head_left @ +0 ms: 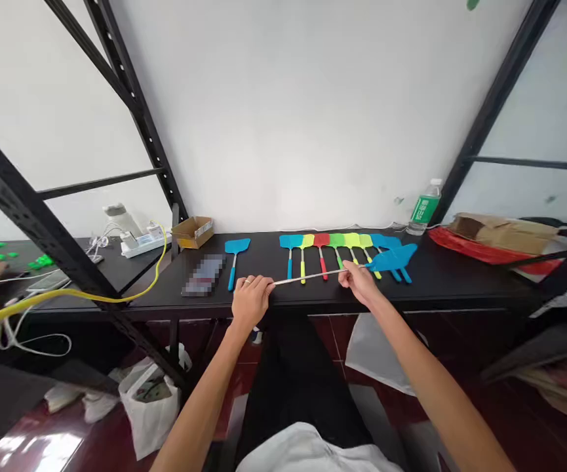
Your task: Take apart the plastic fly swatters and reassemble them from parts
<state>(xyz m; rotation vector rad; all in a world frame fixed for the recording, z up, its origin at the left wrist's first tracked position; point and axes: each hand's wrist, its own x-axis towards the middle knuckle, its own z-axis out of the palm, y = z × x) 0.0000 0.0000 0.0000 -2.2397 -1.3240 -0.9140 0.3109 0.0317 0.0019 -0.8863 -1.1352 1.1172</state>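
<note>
Blue fly swatter (392,257), one, is stretched level between both hands, its thin shaft passing in front of the handle of the red fly swatter (321,240) on the black table (460,283). Left of the red swatter, the left hand (252,301) is closed on the shaft's end; right of it, the right hand (356,283) pinches the shaft near the head.

Left of the red one lie three swatters: a yellow one (307,241) just beside it, a blue one (290,241) next, and another blue one (237,246) well apart. Right of it come three in green to yellow-green (351,240), then apparently two blue ones (381,240), partly hidden by the held head.

Farther right of the red swatter stands one water bottle (425,208); far left of it are one open cardboard box (193,233) and one pixelated flat object (203,275).
</note>
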